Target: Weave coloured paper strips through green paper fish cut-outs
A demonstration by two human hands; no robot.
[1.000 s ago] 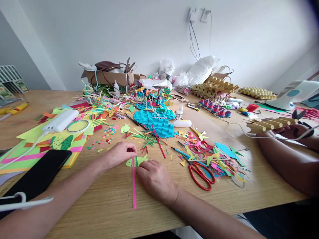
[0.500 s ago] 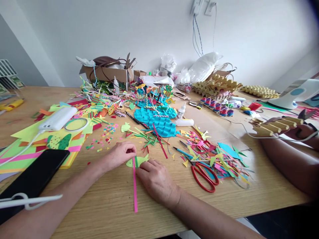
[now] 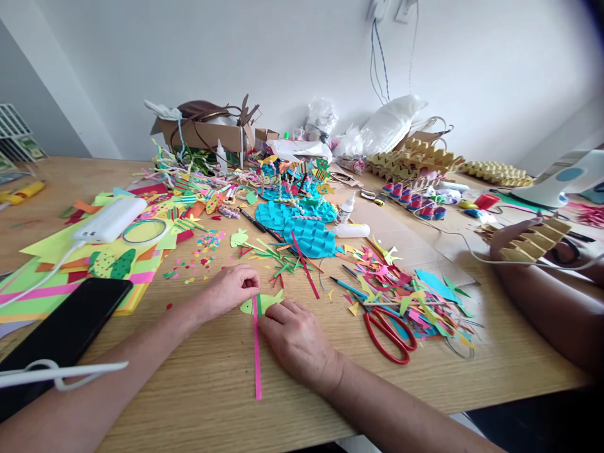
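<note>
A light green paper fish lies flat on the table between my hands, with a darker green stripe across its body. A narrow pink paper strip crosses the fish, and its long end runs down over the wood. My left hand pinches the strip's upper end at the fish's top edge. Curled fingers of my right hand press on the fish's tail side, close beside the strip; the fingertips are partly hidden. Red-handled scissors rest to the right of my right hand, next to a heap of paper scraps.
At the right, another person's hands hold an egg carton piece and dark-handled scissors. Blue carton shapes, glue bottles and paper cuttings lie ahead. A phone, power bank and coloured sheets are left.
My hands, the fish and the pink strip keep nearly the same positions. The other person's hands have shifted and tilted the egg carton piece. The whole view has moved very slightly.
</note>
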